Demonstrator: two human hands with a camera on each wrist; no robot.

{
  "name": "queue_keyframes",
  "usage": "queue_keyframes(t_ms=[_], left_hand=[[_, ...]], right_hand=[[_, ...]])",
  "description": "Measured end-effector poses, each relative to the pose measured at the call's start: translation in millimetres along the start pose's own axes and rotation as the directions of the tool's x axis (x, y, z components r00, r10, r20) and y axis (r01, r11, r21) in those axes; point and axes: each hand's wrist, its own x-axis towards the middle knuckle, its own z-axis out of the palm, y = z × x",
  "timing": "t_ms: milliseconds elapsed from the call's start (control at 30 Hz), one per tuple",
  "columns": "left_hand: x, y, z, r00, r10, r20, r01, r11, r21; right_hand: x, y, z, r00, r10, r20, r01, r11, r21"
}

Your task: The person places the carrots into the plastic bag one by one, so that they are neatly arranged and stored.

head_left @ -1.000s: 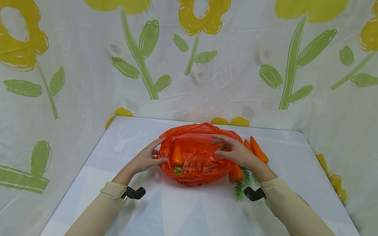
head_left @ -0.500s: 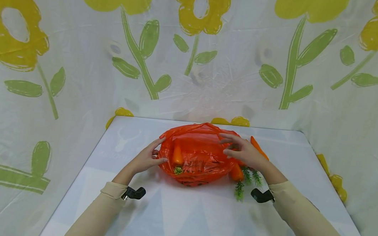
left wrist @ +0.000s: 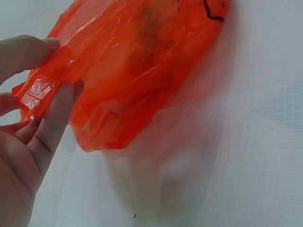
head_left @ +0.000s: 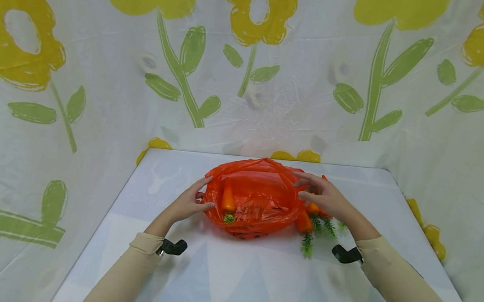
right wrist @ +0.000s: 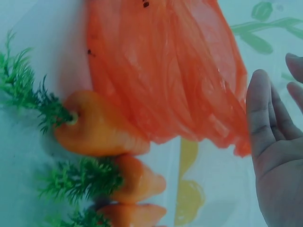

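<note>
Carrots [head_left: 304,221] beside red bag [head_left: 264,188], some partly hidden behind right hand [head_left: 326,196].

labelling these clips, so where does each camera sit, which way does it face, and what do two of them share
Head: worn on the head, facing forward and down at the red bag and table; left hand, right hand and sleeves show.
Left wrist: worn there, facing the bag's side and tabletop; part of the left hand shows.
Right wrist: worn there, facing the bag and loose carrots; part of the right hand shows.
Shared: head and right wrist both show those carrots.
</note>
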Motion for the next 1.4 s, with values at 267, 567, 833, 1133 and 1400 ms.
queue_keyframes(t_ms=[267, 567, 833, 1133, 1400], left_hand=[[-1.5, 4.8, 1.2, 1.0, 0.009, -0.003, -0.009, 1.0, -0.001], [0.8, 0.4, 0.4, 1.0, -0.003, -0.007, 0.003, 1.0, 0.005], [1.4, -1.1, 0.9, 1.0, 0.002, -0.009, -0.002, 1.0, 0.001], [0.9, 0.6, 0.6, 1.0, -0.013, -0.006, 0.013, 1.0, 0.001], [0.8, -0.5, 1.7, 1.0, -0.012, -0.011, 0.012, 1.0, -0.001]], right_hand=[[-9, 9, -7, 0.999, -0.023, -0.023, 0.023, 1.0, 0.018], [-16, 21, -13, 0.998, -0.045, -0.041, 0.048, 0.995, 0.09], [-21, 29, -18, 0.998, -0.026, -0.065, 0.033, 0.994, 0.108], [-27, 38, -24, 0.996, 0.024, -0.087, -0.015, 0.995, 0.101], [-34, 46, -30, 0.98, 0.134, -0.144, -0.13, 0.991, 0.037]])
